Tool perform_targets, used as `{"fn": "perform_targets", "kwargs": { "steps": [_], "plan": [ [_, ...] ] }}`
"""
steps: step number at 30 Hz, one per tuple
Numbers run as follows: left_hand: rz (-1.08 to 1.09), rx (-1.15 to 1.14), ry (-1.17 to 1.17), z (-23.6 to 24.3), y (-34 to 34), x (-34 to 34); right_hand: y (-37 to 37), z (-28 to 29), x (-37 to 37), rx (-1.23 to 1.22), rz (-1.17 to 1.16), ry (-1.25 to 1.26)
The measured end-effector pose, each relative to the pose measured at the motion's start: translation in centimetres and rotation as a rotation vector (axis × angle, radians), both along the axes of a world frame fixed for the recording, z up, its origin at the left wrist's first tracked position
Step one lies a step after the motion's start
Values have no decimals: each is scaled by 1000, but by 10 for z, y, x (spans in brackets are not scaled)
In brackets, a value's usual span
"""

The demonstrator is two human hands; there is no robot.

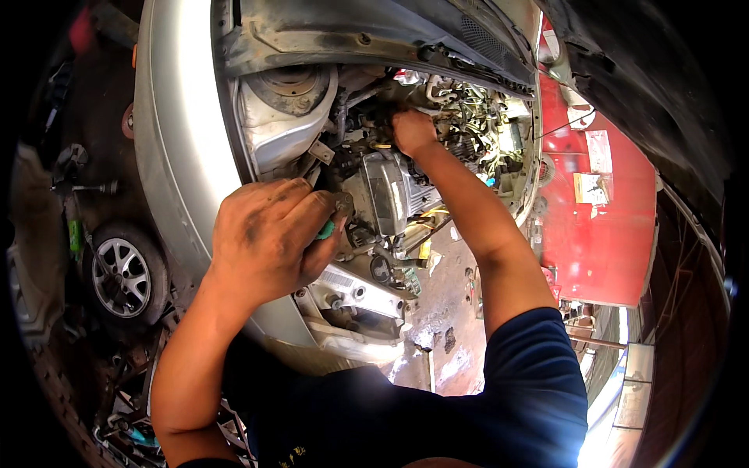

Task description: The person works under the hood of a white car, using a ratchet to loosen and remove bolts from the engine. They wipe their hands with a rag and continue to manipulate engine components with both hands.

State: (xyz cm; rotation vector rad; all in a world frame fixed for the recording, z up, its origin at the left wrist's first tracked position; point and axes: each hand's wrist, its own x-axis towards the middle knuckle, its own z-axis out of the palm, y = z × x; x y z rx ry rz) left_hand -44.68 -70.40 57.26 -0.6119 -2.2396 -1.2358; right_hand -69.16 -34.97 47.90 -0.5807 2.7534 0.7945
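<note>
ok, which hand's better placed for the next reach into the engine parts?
Probably the right. The right hand is down among the engine parts, though its grip is hard to see. The left hand is closer to the silver fender, curled around something green, so it looks less free.

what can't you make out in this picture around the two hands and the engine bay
All in the head view:
- Green object in the left hand: mostly covered by that hand, kind unclear.
- What the right hand touches in the engine bay: hidden by the hand and shadow.
- Paper on the red panel: print too small.
</note>
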Motion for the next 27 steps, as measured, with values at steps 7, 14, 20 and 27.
{"fn": "perform_targets", "kwargs": {
  "steps": [7,14,20,27],
  "plan": [
    [-16,0,28,5,1,-1,6,3,-3,-78,252,23],
    [-5,18,38,7,1,-1,-9,17,4,14,206,-31],
    [-6,-18,-27,7,-4,1,-42,30,5,30,-52,-190],
    [9,-3,-3,4,0,1,-12,3,4,-167,478,51]
  ]
}}
